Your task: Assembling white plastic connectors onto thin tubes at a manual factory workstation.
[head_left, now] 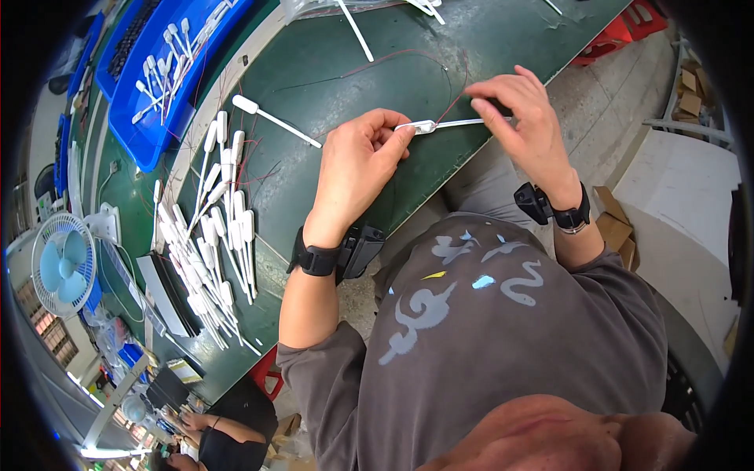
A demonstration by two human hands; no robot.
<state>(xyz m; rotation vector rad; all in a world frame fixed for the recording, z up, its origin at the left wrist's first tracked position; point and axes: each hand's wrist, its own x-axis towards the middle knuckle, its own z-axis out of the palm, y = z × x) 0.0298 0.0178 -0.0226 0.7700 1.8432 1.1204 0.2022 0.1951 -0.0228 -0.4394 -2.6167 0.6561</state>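
My left hand [357, 161] pinches a slim white plastic piece [425, 127] by its flat, wide head, between thumb and forefinger. Its thin white stem runs right, toward my other hand. A thin red wire [451, 107] rises from that head to the fingertips of my right hand [528, 118], where thumb and forefinger close on it. The wire loops on over the table top. Left of my left hand lies another white paddle-headed stick [275, 124]. Farther left is a heap of similar white sticks [206, 251], some with thin red wires.
A blue bin [149, 149] holding more white sticks stands at the far left on the green table [314, 47]. A clear plastic bag [310, 9] lies at the far edge. A small fan [64, 264] stands at left. Another person [228, 443] sits at lower left.
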